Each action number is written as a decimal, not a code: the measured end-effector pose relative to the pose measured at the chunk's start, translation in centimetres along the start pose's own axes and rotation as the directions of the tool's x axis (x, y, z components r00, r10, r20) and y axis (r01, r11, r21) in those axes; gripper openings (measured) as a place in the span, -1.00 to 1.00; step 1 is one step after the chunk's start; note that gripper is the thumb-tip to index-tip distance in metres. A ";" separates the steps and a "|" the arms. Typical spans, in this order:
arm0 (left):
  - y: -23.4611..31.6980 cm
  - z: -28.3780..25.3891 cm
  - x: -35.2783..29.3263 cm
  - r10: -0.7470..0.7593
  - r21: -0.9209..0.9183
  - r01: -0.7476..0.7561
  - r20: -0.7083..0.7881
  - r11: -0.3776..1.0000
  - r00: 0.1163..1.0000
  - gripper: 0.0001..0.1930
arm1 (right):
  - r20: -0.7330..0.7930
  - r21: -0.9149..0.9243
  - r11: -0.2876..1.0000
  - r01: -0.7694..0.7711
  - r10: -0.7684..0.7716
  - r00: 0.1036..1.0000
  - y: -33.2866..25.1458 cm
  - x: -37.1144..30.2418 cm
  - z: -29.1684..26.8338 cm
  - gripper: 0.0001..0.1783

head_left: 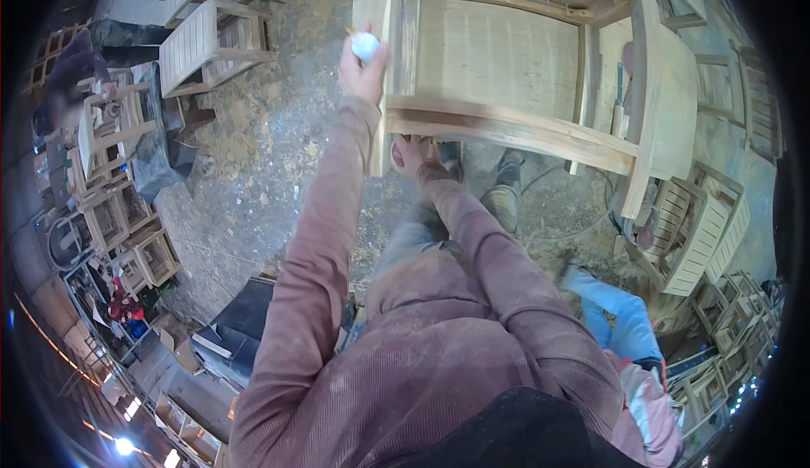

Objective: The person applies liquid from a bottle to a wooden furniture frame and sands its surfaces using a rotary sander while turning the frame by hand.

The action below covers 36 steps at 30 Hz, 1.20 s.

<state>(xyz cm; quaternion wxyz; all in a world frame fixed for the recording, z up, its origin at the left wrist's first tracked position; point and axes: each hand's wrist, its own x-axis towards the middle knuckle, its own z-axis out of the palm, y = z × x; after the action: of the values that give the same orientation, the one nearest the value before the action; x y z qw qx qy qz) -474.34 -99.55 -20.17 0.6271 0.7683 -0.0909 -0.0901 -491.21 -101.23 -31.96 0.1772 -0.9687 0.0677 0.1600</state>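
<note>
- My left hand (361, 72) closes its fingers around a white rounded object (364, 45) at the left post (380, 4) of a pale wooden frame (506, 115); the raised grip seems chosen to keep the object within reach of that upright. Whether the fingers also press the wood, I cannot tell.
- My right hand (413, 154) reaches under the near rail (557, 135), close to the frame's near left corner, perhaps to steady it. A reddish rounded thing (397, 154) shows at its fingers; whether they grip it, I cannot tell.
- The frame stands directly ahead of me, its near side turned my way, an arrangement that likely lets both arms work one corner.
- A pale surface, apparently a desk (675, 122), shows beyond the frame's right side; it probably bears the weight at a handy height.
- Slatted chairs (194, 46) stand on the worn floor (278, 122) at far left, and more slatted pieces (709, 232) sit at right, presumably set aside to leave me standing room.
- A co-worker in light blue trousers (620, 303) is near, on my right.
</note>
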 end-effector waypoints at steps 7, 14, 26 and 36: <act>0.8 -1.2 0.0 -0.026 -0.045 0.025 -0.028 0.999 0.999 -0.56 | 0.367 0.088 0.992 0.087 -0.113 0.923 -0.7 2.5 -1.4 -0.31; 1.1 -2.2 0.3 -0.012 -0.057 0.009 -0.039 0.998 0.999 -0.56 | 0.265 0.295 0.954 -0.053 -0.029 0.964 4.9 -5.8 -7.5 -0.40; 1.1 -1.2 0.5 0.012 -0.113 -0.036 -0.208 0.993 0.978 -0.57 | -0.222 0.472 0.862 0.187 -0.089 0.971 11.2 -2.8 -36.5 -0.37; 1.4 -0.3 0.9 -0.052 0.044 0.070 -0.325 0.997 0.944 -0.67 | 0.266 0.034 0.972 0.234 -0.234 0.935 8.2 20.2 -12.9 -0.58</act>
<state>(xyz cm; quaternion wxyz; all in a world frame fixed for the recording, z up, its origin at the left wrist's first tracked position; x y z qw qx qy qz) -473.41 -99.80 -18.77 0.6093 0.7919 0.0347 0.0203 -470.12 -115.00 -29.91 0.2036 -0.9390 -0.0724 0.2676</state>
